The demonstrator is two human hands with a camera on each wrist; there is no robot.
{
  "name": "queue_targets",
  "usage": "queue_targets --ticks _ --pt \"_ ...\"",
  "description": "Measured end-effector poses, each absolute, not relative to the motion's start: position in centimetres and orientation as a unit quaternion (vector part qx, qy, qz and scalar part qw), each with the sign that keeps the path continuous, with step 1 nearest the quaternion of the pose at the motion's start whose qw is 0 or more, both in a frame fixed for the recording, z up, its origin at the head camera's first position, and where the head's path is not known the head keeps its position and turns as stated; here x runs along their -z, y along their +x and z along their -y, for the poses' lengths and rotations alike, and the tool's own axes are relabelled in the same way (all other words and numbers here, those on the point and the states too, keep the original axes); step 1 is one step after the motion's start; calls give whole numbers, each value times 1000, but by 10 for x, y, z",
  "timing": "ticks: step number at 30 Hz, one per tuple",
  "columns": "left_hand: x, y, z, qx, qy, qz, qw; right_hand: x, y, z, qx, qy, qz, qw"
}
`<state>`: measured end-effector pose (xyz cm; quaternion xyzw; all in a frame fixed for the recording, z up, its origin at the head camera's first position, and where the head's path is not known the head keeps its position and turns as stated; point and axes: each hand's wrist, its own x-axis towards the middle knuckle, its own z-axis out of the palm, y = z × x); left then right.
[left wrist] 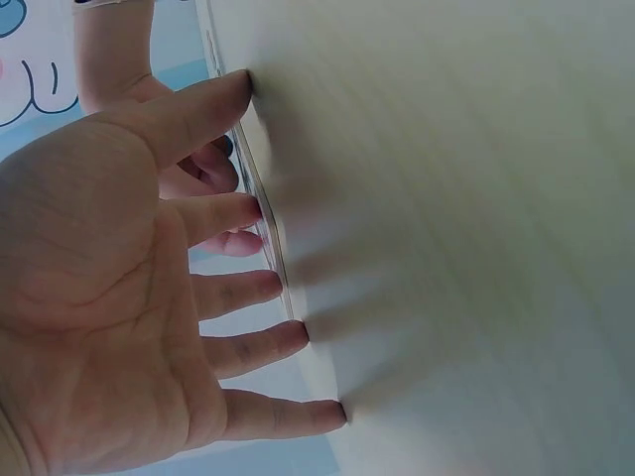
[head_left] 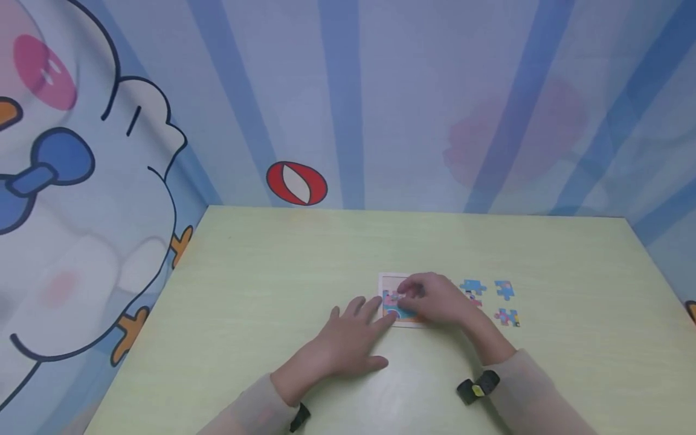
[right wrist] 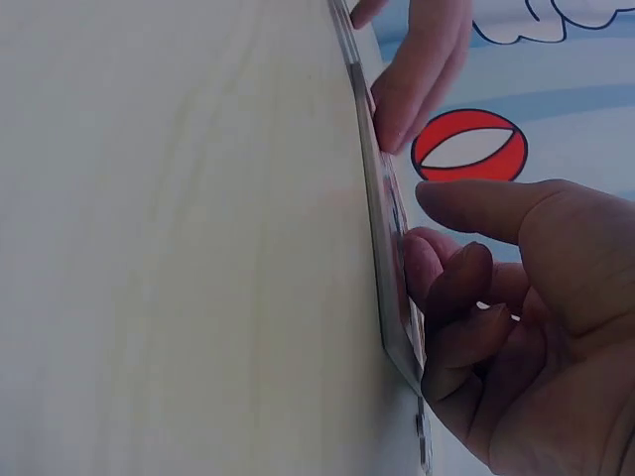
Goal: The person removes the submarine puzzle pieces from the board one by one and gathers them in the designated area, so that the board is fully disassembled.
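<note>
A shallow puzzle tray [head_left: 381, 284] with a pale border lies on the table, partly hidden by the hands. Colourful jigsaw pieces [head_left: 391, 297] fill part of its left and lower side. My left hand [head_left: 350, 347] is spread flat, its fingertips touching the tray's left edge and the tabletop; the left wrist view shows straight fingers [left wrist: 253, 354]. Over the tray is my right hand [head_left: 437, 299], its fingers loosely bent and touching the puzzle surface. In the right wrist view the thumb [right wrist: 486, 208] stands apart from the fingers, and no piece shows between them.
To the right of the tray lie several loose jigsaw pieces, among them a blue one [head_left: 473, 287], another blue one [head_left: 504, 290] and a pink one [head_left: 507, 317]. The pale table [head_left: 272, 260] meets a patterned cloth backdrop [head_left: 397, 121] at its far edge.
</note>
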<state>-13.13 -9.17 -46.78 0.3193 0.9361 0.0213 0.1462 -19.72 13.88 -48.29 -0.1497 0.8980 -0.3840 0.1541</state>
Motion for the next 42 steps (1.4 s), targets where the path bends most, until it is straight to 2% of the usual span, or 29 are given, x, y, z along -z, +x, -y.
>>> queue_targets --ticks 18,42 --pt "467 -132 92 -18 315 -937 151 486 -200 -126 364 -139 -908 155" --pt "465 -131 91 -23 315 -936 157 486 -199 -133 395 -137 -902 107"
